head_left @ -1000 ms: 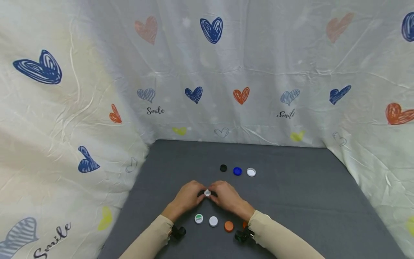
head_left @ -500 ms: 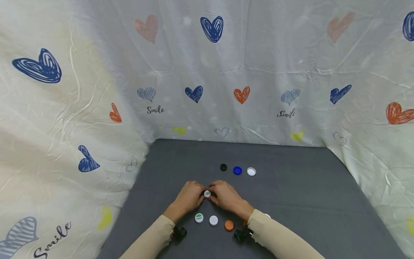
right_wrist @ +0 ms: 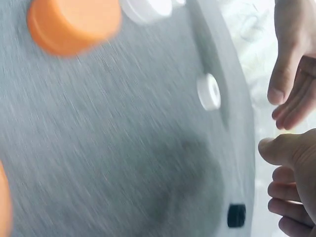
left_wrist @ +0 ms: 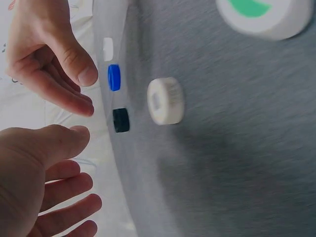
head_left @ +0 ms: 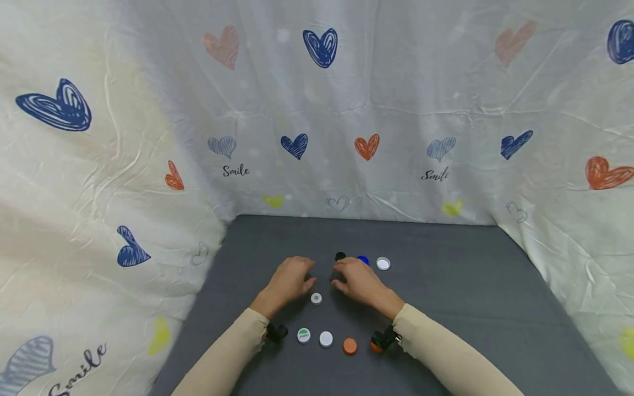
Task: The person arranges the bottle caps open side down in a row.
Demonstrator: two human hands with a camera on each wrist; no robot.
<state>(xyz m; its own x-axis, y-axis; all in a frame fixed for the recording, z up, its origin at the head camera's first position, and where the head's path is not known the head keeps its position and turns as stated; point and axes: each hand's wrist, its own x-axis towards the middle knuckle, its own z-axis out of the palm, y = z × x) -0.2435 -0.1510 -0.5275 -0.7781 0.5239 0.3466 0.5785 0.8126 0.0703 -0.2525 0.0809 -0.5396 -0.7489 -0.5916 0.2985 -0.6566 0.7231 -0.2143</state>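
A small white bottle cap (head_left: 316,298) lies on the grey cloth between and just in front of the two hands; it also shows in the left wrist view as a white cap (left_wrist: 167,101) on the cloth. My left hand (head_left: 289,280) hovers above the cloth with loosely bent fingers and nothing in its grasp. Opposite it, my right hand (head_left: 364,281) is likewise raised, holding nothing, its fingertips in front of the black cap (head_left: 340,256) and the blue cap (head_left: 364,259). A gap separates the two hands.
Behind the hands a white cap (head_left: 383,263) ends the far row. Nearer me lie a white-and-green cap (head_left: 304,335), a plain white cap (head_left: 326,339), and an orange cap (head_left: 349,346). Another orange cap (head_left: 376,347) is partly covered by the right wrist camera. A heart-print curtain (head_left: 366,181) borders the table.
Both hands, which were holding the small white cap between them, have let go, risen and moved apart. The cap now rests on the cloth by itself.
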